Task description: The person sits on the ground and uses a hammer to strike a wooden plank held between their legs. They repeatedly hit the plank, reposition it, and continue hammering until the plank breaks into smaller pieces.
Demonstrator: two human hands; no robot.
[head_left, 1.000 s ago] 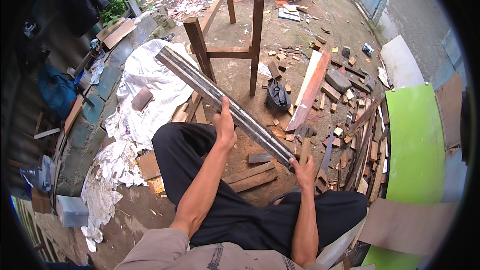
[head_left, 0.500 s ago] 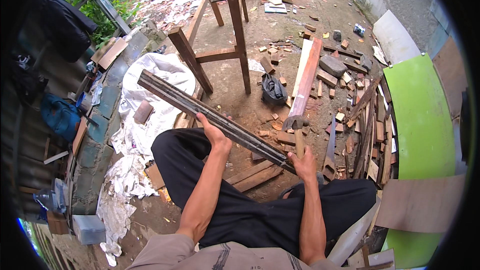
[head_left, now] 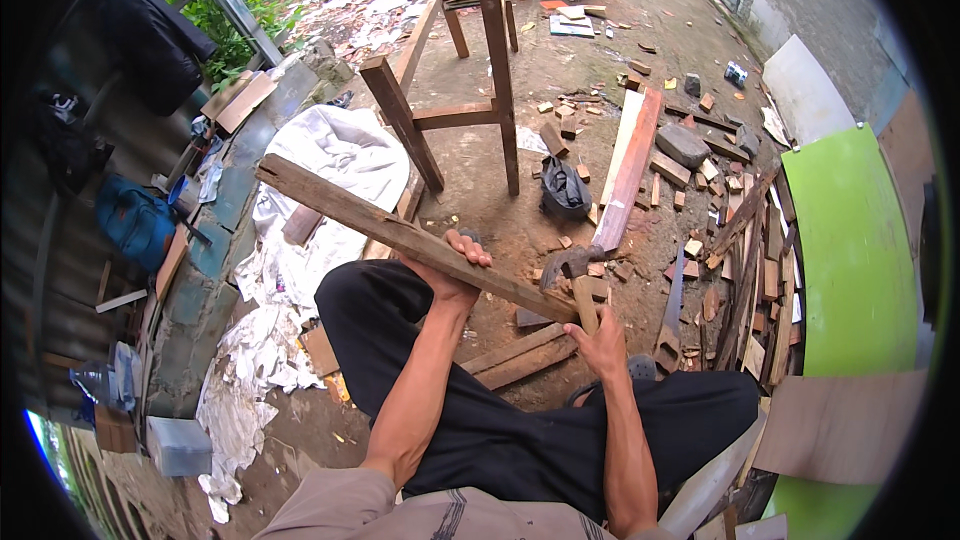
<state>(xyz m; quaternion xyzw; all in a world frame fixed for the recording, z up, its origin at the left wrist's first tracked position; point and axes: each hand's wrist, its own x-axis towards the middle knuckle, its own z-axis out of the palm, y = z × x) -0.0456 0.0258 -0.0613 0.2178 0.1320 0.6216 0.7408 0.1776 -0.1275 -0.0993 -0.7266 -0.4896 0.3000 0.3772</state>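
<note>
A long, weathered wooden beam (head_left: 365,216) lies slantwise over my lap, its far-left end raised above the white sack. My left hand (head_left: 452,268) is wrapped round its middle from below, fingertips showing over the far side. In my right hand (head_left: 600,340) is a hammer (head_left: 585,302), gripped by its wooden handle with the metal head up. That hand is beside the beam's right end; whether its fingers also touch the wood I cannot tell. Below the beam, more timber (head_left: 520,355) lies on the ground between my legs.
Ahead stands a brown wooden frame (head_left: 455,115) on legs. A black plastic bag (head_left: 565,188), a reddish plank (head_left: 630,170), a handsaw (head_left: 672,315) and several wood offcuts lie to the right. The white sack (head_left: 340,155) spreads at left; a green panel (head_left: 850,240) leans at right.
The beam has been rolled over: its grooved, dark-striped face showed before, and a plain brown face shows now. My left hand turned with it. The hammer head has tipped left, closer to the beam.
</note>
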